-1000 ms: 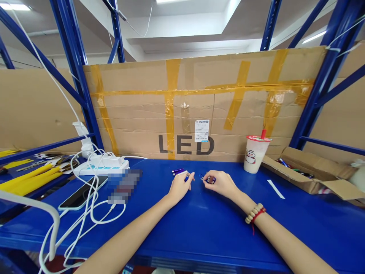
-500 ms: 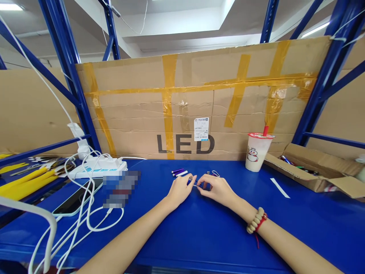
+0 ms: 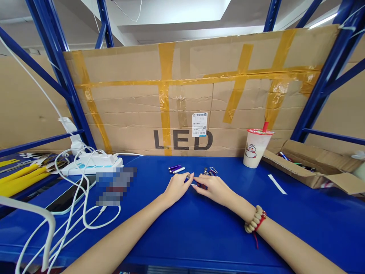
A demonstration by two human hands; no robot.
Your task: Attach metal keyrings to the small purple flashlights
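My left hand [image 3: 177,187] is closed, with thumb and fingers around a small dark tube [image 3: 188,176] that has a shiny round end. Most of that tube is hidden in the hand. Opposite it, my right hand [image 3: 214,189] pinches a thin white stick [image 3: 194,185] between thumb and forefinger; its tip points toward the left fingers. Just beyond the left hand lie a purple tube [image 3: 174,168] and a white tube [image 3: 178,170] side by side. Small metal clips [image 3: 205,171] and a metal loop [image 3: 213,170] rest behind the right hand.
A lidded drink cup [image 3: 256,149] with a red straw stands at the back right. Beside it is an open cardboard box [image 3: 322,182] of pens, with a white strip [image 3: 277,184] in front. Left are a power strip [image 3: 95,163], tangled white cables [image 3: 85,213] and a phone [image 3: 68,196].
The view has tilted down and turned slightly. My right fingers have shifted a little on the thin white stick, and more of the small metal parts behind them shows.
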